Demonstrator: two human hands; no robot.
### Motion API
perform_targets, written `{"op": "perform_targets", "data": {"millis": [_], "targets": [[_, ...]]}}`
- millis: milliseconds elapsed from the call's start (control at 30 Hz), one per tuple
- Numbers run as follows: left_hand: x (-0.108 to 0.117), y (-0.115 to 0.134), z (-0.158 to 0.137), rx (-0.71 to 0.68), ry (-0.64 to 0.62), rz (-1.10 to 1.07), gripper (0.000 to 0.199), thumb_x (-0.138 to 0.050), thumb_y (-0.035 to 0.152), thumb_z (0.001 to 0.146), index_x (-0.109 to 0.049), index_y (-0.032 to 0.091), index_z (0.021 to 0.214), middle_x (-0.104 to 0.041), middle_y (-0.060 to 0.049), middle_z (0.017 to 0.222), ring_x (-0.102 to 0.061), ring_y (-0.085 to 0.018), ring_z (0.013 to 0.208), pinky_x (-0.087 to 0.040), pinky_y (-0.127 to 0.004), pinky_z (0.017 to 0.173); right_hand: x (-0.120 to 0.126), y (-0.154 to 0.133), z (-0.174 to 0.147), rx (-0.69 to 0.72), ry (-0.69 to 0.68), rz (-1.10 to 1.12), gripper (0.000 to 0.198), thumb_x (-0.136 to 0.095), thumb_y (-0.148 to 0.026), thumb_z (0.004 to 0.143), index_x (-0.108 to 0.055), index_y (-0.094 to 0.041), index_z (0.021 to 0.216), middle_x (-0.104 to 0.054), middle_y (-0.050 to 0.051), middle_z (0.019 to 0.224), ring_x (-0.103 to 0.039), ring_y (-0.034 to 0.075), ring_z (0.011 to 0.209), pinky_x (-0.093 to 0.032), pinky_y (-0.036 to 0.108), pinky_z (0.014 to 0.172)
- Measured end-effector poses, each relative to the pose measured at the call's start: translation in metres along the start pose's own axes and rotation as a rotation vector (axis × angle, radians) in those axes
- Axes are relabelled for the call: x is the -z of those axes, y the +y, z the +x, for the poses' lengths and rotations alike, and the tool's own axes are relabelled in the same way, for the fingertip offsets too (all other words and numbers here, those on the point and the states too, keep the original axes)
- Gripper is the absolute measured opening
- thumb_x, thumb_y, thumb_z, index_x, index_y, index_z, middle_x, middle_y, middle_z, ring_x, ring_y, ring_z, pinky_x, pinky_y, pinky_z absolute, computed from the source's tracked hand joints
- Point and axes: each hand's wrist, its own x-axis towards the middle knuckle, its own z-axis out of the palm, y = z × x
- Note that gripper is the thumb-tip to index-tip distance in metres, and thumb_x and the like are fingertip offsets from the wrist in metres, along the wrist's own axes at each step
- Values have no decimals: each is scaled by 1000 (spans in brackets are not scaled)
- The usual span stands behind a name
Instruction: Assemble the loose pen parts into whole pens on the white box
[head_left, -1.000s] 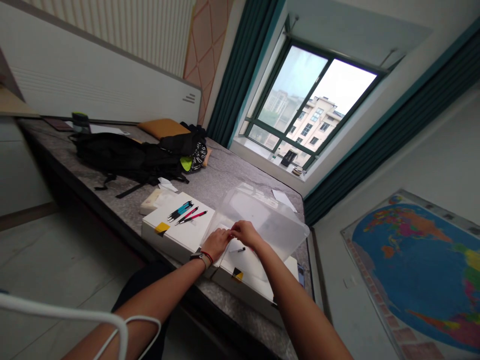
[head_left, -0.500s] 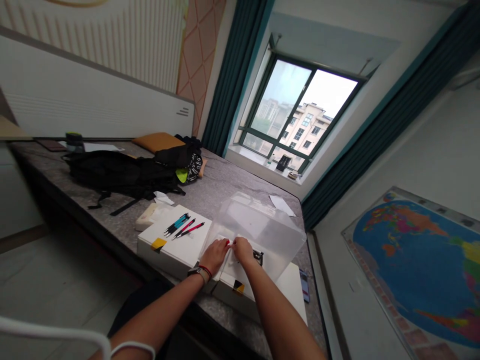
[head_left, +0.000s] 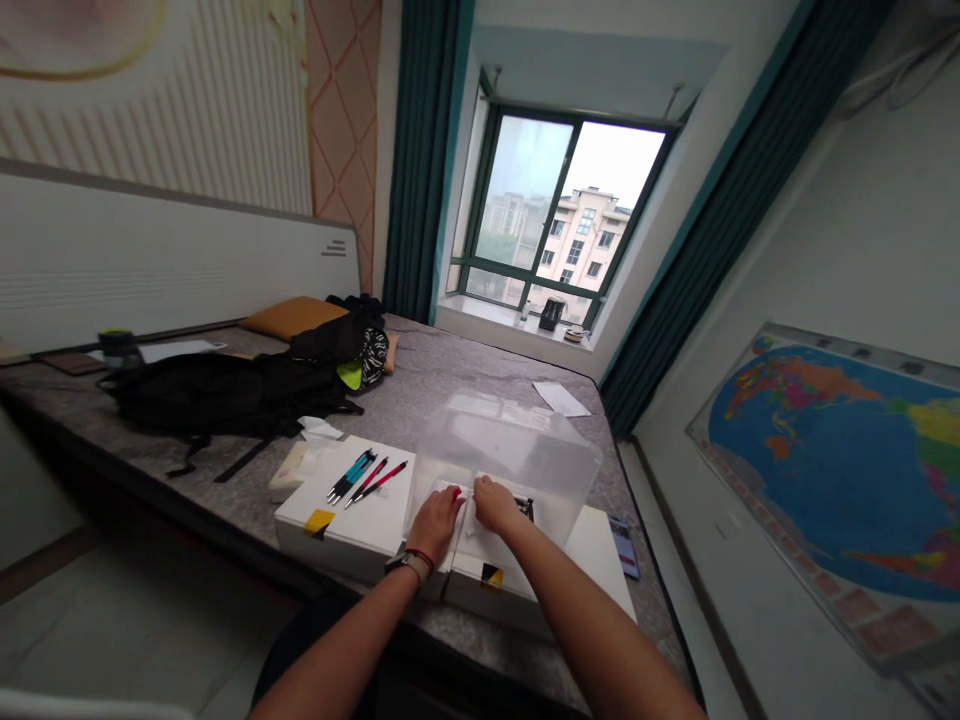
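My left hand (head_left: 435,522), with a watch and a red band at its wrist, is closed on a small red piece (head_left: 457,493) at its fingertips. My right hand (head_left: 494,503) is curled shut just to the right, and what its fingers pinch is hidden. Both hands are at the mouth of a clear plastic bin (head_left: 517,445) tipped on its side over two white boxes. Beside my right hand lies a small black object (head_left: 525,508), partly covered. Blue pens (head_left: 351,476) and red pens (head_left: 379,483) lie on the left white box (head_left: 300,507).
A tissue pack (head_left: 289,470) sits at the left box's far corner. Behind it are a black backpack (head_left: 225,388) and an orange cushion (head_left: 292,318). A phone (head_left: 624,548) lies right of the right white box (head_left: 600,550). White paper (head_left: 561,399) lies toward the window.
My hands have drawn slightly apart; before, their fingertips met at the red piece. The camera view has turned, so the room appears shifted. The pens and bin stay in place.
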Motion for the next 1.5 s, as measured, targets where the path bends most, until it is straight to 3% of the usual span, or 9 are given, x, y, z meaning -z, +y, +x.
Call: {"op": "perform_targets", "data": {"millis": [267, 500, 600, 667, 733, 867, 967, 1167, 1500], "targets": [[4, 3, 0, -21, -7, 31, 36, -28, 38, 97, -47, 20, 122, -63, -8, 103, -57, -21, 93, -45, -36, 84, 19, 26, -26, 69, -2, 37, 20, -44, -27, 91, -53, -15, 104, -66, 14, 98, -62, 24, 93, -44, 31, 73], [3, 5, -1, 0, -10, 110, 30, -28, 36, 96, -53, 22, 91, -59, -6, 78, -56, -21, 78, -43, -33, 71, 26, 29, -27, 86, 35, 156, 16, -54, -22, 84, -57, -15, 98, -66, 13, 98, -62, 22, 90, -42, 28, 72], [0, 3, -1, 21, -27, 133, 28, -29, 35, 96, -52, 22, 90, -58, -5, 78, -55, -20, 76, -42, -32, 70, 18, 30, -34, -66, 333, 355, 12, -51, -23, 84, -60, -16, 89, -66, 11, 95, -59, 21, 92, -41, 29, 78], [-1, 2, -1, 39, -43, 142, 27, -28, 33, 96, -52, 21, 92, -58, -5, 79, -55, -19, 77, -41, -31, 70, 6, 27, -41, -283, 643, 539, 17, -45, -25, 86, -60, -17, 87, -65, 11, 92, -58, 21, 91, -41, 30, 79], [-3, 0, -1, 41, -61, 131, 26, -29, 33, 96, -52, 21, 93, -59, -5, 81, -55, -19, 79, -41, -30, 72, -11, 21, -47, -459, 795, 781, 22, -44, -31, 86, -60, -16, 83, -65, 8, 80, -59, 19, 77, -43, 29, 71], [-5, -2, -1, 29, -73, 69, 27, -29, 34, 96, -52, 21, 93, -58, -4, 81, -56, -18, 80, -42, -30, 74, -45, 3, -49, -308, 513, 1312, 30, -50, -43, 82, -61, -16, 75, -60, 1, 57, -51, 13, 45, -39, 23, 47], [-5, -2, -2, 32, -70, 29, 28, -28, 34, 96, -53, 21, 91, -58, -4, 81, -56, -19, 81, -43, -30, 75, -57, -2, -44, -223, 390, 1475, 38, -53, -51, 79, -63, -15, 72, -61, 1, 57, -47, 10, 38, -36, 21, 39], [-2, 4, -1, -52, -137, 12, 28, -31, 33, 95, -55, 21, 93, -58, -4, 81, -56, -18, 81, -43, -30, 75, -67, 12, -42, -245, 398, 1718, 42, -67, -53, 68, -67, -13, 81, -64, 3, 64, -49, 8, 44, -40, 21, 43], [5, 14, 1, -190, -106, 129, 27, -35, 31, 94, -60, 21, 97, -62, -5, 84, -53, -21, 85, -41, -32, 76, -65, 19, -46, -364, 507, 2166, 34, -77, -43, 60, -61, -14, 66, -63, 3, 62, -50, 7, 49, -41, 20, 48]]}}
